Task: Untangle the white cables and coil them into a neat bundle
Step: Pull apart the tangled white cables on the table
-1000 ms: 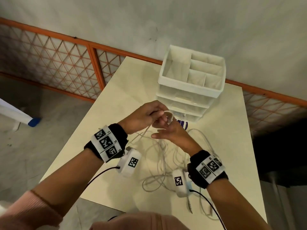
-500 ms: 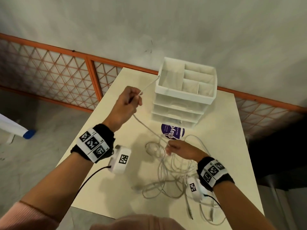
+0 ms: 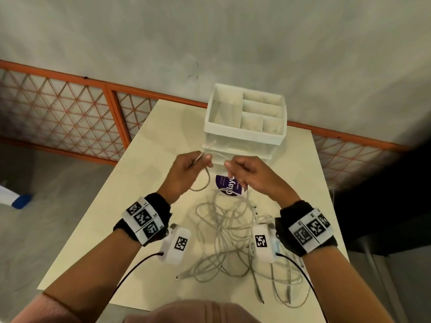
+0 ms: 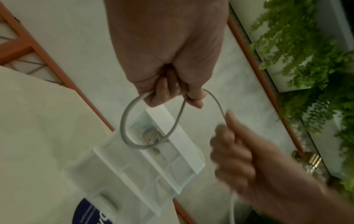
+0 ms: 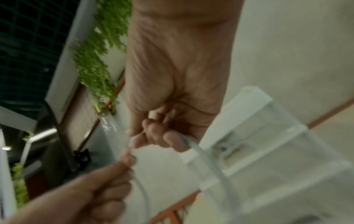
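A tangle of white cables [image 3: 228,243] lies on the cream table [image 3: 144,201] between my forearms. My left hand [image 3: 189,173] is raised above the table and grips one white cable [image 4: 126,121] near its end, with a small loop hanging below its fingers. My right hand [image 3: 249,176], close beside it, pinches the same cable [image 5: 203,153] a short span further along. The strand arcs between the two hands and drops from the right hand into the tangle. The cable's plug tip [image 3: 211,143] sticks out past the left hand.
A white drawer organiser [image 3: 245,122] with open top compartments stands just beyond the hands. A round purple label [image 3: 227,186] lies on the table under the right hand. An orange lattice railing [image 3: 70,117] runs behind the table, and floor lies to the left.
The left hand came back down from its raised pull toward the right. The right hand rose off the tangle to meet it, and a small loop now hangs from the left hand.
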A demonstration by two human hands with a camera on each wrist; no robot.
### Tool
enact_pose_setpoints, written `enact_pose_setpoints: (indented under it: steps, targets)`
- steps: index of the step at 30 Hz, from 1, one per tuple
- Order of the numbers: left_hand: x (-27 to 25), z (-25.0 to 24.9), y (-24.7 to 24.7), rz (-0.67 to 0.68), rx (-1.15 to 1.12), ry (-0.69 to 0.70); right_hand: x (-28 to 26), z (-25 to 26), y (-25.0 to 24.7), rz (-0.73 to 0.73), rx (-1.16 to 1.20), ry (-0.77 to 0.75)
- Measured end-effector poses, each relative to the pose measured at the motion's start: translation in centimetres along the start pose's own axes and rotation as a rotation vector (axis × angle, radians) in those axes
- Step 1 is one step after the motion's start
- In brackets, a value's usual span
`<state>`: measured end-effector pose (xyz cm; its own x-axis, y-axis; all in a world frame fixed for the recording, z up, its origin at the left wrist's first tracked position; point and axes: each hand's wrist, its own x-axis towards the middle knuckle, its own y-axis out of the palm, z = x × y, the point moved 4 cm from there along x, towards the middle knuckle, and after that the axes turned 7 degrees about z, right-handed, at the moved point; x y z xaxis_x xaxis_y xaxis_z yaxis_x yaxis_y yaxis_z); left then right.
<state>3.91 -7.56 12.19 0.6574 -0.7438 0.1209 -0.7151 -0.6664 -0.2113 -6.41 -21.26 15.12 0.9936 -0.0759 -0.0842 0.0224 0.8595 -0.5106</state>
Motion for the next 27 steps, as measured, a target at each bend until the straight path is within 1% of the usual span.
enact_pose_setpoints:
  steps: [3, 4, 7, 9, 11, 12, 13, 14, 15, 16, 17, 19, 20, 21, 22, 23, 24, 26, 27]
  targets:
    - [0.1, -0.1, -3.7, -0.223, -0.040, 0.001, -1.6, -4.3, 0.5, 0.102, 0.003, 0.130]
    - [0.2, 0.2, -4.9, -0.276, -0.030, -0.011, -2.3, -5.7, 0.6, 0.127, 0.002, 0.172]
    - [-0.1, 1.9, -6.8, -0.344, 0.057, -0.089, -4.3, -8.0, 0.1, 0.155, 0.010, 0.241]
    - [-0.3, 3.9, -6.9, -0.348, 0.165, -0.167, -4.9, -8.4, -0.9, 0.094, 0.063, 0.264]
    - [-0.7, 5.8, -6.2, -0.303, 0.252, -0.274, -4.7, -7.9, -2.3, -0.036, 0.115, 0.241]
    - [-0.9, 6.2, -5.6, -0.275, 0.263, -0.305, -4.5, -7.2, -3.0, -0.113, 0.088, 0.221]
    - [-1.0, 6.1, -5.0, -0.261, 0.244, -0.302, -4.1, -6.4, -3.7, -0.176, 0.020, 0.205]
    - [-0.9, 5.5, -4.3, -0.268, 0.205, -0.270, -3.7, -5.5, -4.2, -0.213, -0.063, 0.190]
    - [-0.9, 4.4, -3.5, -0.282, 0.153, -0.216, -3.4, -4.5, -4.5, -0.213, -0.140, 0.176]
    - [-0.8, 3.2, -2.7, -0.276, 0.090, -0.148, -2.9, -3.5, -4.4, -0.171, -0.205, 0.157]
    - [-0.6, 1.8, -1.6, -0.235, 0.031, -0.075, -2.5, -2.4, -4.0, -0.101, -0.257, 0.131]
    - [-0.4, -0.8, 0.8, -0.046, -0.015, 0.036, -1.9, -0.4, -2.6, 0.062, -0.296, 0.097]
    - [-0.3, -1.5, 1.9, 0.065, 0.000, 0.059, -1.7, 0.5, -2.0, 0.124, -0.286, 0.082]
    - [-0.2, -2.1, 2.8, 0.160, 0.021, 0.072, -1.6, 1.2, -1.7, 0.157, -0.275, 0.067]
    - [-0.1, -2.2, 3.3, 0.217, 0.051, 0.082, -1.5, 1.7, -1.8, 0.157, -0.253, 0.051]
    - [0.0, -2.2, 3.5, 0.235, 0.070, 0.087, -1.4, 1.7, -2.0, 0.134, -0.221, 0.041]
    - [0.2, -2.0, 3.3, 0.213, 0.085, 0.092, -1.5, 1.4, -2.3, 0.103, -0.167, 0.039]
    - [0.6, -2.0, 2.3, 0.100, 0.130, 0.133, -1.9, -0.6, -2.8, 0.072, -0.062, 0.051]
    - [0.6, -2.2, 1.8, 0.027, 0.152, 0.162, -2.3, -1.9, -2.7, 0.091, -0.045, 0.074]
